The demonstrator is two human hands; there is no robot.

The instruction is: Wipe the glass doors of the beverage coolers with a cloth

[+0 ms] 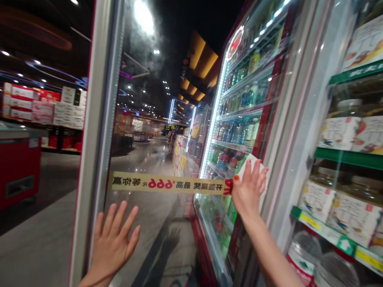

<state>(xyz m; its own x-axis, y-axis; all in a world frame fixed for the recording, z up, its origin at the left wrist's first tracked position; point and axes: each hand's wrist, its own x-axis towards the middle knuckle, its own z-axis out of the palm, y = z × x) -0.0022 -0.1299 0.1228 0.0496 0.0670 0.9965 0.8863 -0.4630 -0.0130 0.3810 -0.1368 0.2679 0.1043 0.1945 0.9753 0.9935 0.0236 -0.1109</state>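
Right hand (249,187) closed on a white cloth (250,164), cloth pressed to the glass door (155,119) of a drinks cooler (239,119); door's long axis upright. Left hand (113,241) open and spread, nearer the door's hinge-side frame, well apart from cloth; contact with glass cannot be told.

Polished supermarket floor (38,247) under a dark, spot-lit ceiling (44,24)
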